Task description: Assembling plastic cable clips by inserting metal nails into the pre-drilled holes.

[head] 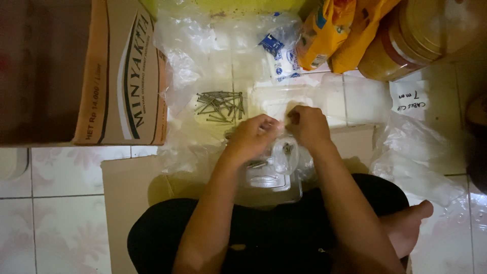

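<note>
Head view: left hand (pixel 252 136) and right hand (pixel 307 126) fingers pinch a small clear bag (pixel 285 155), hanging just below.

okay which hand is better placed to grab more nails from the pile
Probably the left hand: the pile of nails lies just up and left of it, while the right hand is farther off, pinching the small clear bag.

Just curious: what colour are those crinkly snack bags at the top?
Orange-yellow crinkly snack bags, clearest in the head view.

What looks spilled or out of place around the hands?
A loose pile of nails lies scattered on clear plastic sheeting beyond the left hand, uncontained. Both hands, the right hand too, pinch a small clear plastic bag. Nothing looks damaged.
</note>
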